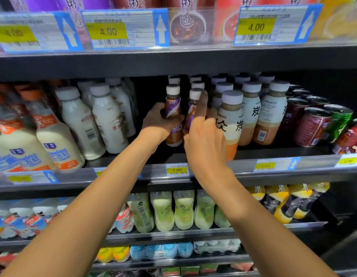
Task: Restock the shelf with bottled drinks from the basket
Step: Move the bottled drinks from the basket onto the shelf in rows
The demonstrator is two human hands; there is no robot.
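Two brown coffee bottles with white caps and purple labels stand side by side on the middle shelf (193, 154). My left hand (157, 122) is wrapped around the left coffee bottle (173, 108). My right hand (203, 128) grips the right coffee bottle (194, 96), fingers reaching up to its cap. More of the same bottles line up behind them. The basket is out of view.
White milk bottles (105, 118) stand left of a dark gap; tan bottles with grey caps (251, 112) and cans (313, 124) crowd the right. Price tags run along the shelf rail (176, 169). Green and yellow drinks fill the shelf below (173, 210).
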